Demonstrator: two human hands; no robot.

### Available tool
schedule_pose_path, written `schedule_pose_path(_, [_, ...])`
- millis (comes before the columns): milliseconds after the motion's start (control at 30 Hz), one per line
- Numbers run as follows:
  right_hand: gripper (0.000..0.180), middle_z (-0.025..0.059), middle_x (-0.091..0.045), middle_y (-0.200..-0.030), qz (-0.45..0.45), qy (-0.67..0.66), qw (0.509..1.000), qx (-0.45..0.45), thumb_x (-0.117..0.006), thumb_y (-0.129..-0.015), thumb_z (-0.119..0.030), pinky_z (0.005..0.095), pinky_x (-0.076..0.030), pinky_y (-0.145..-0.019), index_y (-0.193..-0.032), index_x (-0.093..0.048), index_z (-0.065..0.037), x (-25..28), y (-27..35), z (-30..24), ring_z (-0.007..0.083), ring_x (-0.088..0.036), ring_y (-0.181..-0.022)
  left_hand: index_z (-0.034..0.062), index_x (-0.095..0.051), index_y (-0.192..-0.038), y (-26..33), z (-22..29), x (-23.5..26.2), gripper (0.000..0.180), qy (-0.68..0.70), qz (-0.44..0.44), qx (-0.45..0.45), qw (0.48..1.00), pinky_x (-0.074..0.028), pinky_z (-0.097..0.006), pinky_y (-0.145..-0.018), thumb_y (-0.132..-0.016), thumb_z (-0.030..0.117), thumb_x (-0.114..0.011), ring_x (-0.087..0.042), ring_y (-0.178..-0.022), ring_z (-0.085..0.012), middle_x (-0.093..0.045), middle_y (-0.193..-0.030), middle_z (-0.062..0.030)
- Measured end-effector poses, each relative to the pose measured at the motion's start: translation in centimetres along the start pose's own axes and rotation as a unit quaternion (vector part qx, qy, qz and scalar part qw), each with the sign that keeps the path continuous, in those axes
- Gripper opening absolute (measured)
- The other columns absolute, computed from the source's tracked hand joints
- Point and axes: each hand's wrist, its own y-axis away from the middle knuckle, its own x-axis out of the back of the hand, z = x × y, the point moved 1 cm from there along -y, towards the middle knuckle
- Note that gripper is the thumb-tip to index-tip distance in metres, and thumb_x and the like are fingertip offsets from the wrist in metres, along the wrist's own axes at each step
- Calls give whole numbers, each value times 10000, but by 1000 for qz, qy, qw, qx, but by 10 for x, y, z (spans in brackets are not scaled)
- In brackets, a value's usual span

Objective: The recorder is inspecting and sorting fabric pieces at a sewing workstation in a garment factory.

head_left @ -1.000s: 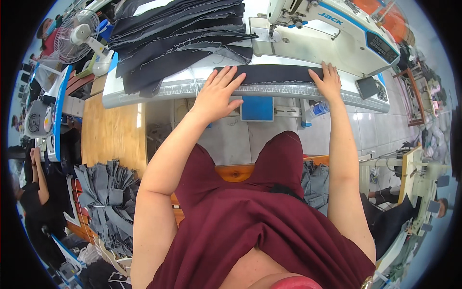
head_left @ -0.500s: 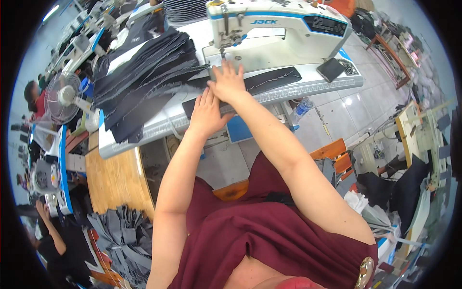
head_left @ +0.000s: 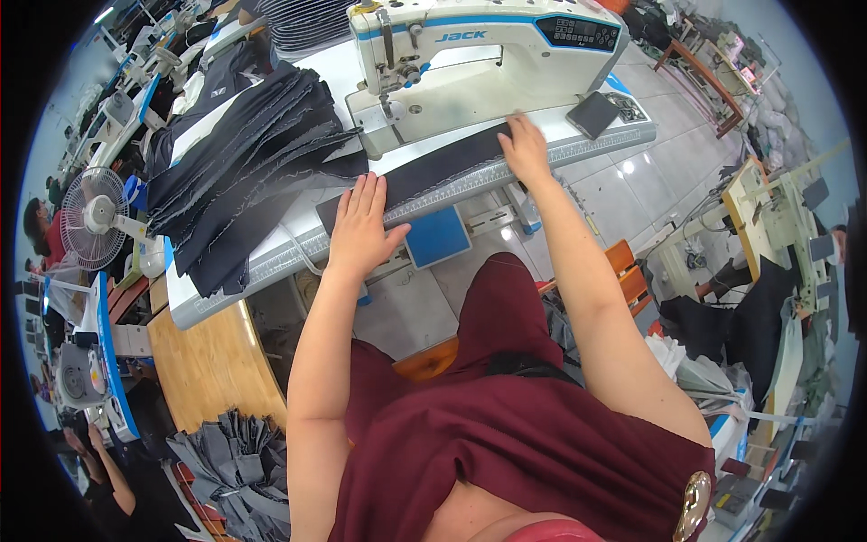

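A long dark fabric strip (head_left: 442,173) lies along the front edge of the sewing machine table, with a pale frayed thread line on its near side. My left hand (head_left: 361,230) rests flat on the strip's left end, fingers stretched and thumb apart. At the right end, my right hand (head_left: 526,152) touches the strip with its fingers apart; the fingertips are slightly blurred. Behind the strip stands a white and blue sewing machine (head_left: 488,68), its needle area to the left of my right hand. A fanned pile of dark fabric pieces (head_left: 244,172) lies left of the machine.
A dark flat square object (head_left: 593,115) lies at the table's right end. Bundled grey fabric pieces (head_left: 239,470) sit below the wooden table (head_left: 212,361) at left. A white fan (head_left: 97,215) and other people are farther left. A wooden chair (head_left: 628,271) stands at right.
My right hand has moved right, from beside the needle area to the strip's right end. My left hand has shifted slightly left and lower. The view has shifted, too.
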Motion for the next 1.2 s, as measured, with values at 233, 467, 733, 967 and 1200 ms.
schedule_pose_path(233, [393, 121, -553, -1123, -48, 27, 987, -150, -708, -704, -332, 490, -405, -871, -1024, -591, -136, 21, -33, 4, 327, -490, -1093, 26, -278, -1383, 8, -2, 0, 813, -27, 4, 13, 1000, -171, -408, -1101, -758, 416, -621, -240, -1347, -262, -300, -1429, -148])
schedule_pose_path(467, [222, 71, -621, -883, -104, -597, 784, -132, -613, -825, -65, 242, -463, -678, -1005, -489, -32, 107, -15, -16, 125, -585, -780, 53, -381, -1338, 15, -10, -1, 718, 92, 14, 14, 996, -175, -428, -1096, -750, 379, -634, -265, -1336, -275, -338, -1405, -159])
schedule_pose_path(733, [215, 20, -620, -931, -245, -603, 757, 62, -580, -854, -50, 213, -452, -747, -1061, -535, -16, 213, 52, -93, 61, -565, -853, 40, -563, -1093, -40, 100, 113, 302, 355, 226, -103, 901, -372, -322, -923, -822, 169, -593, -500, -1091, -270, -554, -1122, -134])
schedule_pose_path(967, [137, 3, -587, -754, -258, -410, 855, 186, -588, -839, -79, 239, -444, -635, -947, -582, 6, 244, 76, -126, 83, -512, -704, 8, -531, -809, -21, 132, 161, 97, 453, 152, -137, 868, -420, -310, -598, -818, 99, -565, -506, -626, -237, -517, -680, -134])
schedule_pose_path(1200, [224, 15, -581, -717, -308, -499, 803, 108, -546, -909, -202, 215, -459, -580, -962, -571, 15, 253, 81, -144, 82, -547, -631, 21, -544, -917, -4, 107, 157, 160, 658, 77, -45, 748, -372, -214, -717, -894, 176, -512, -470, -783, -65, -531, -814, 28])
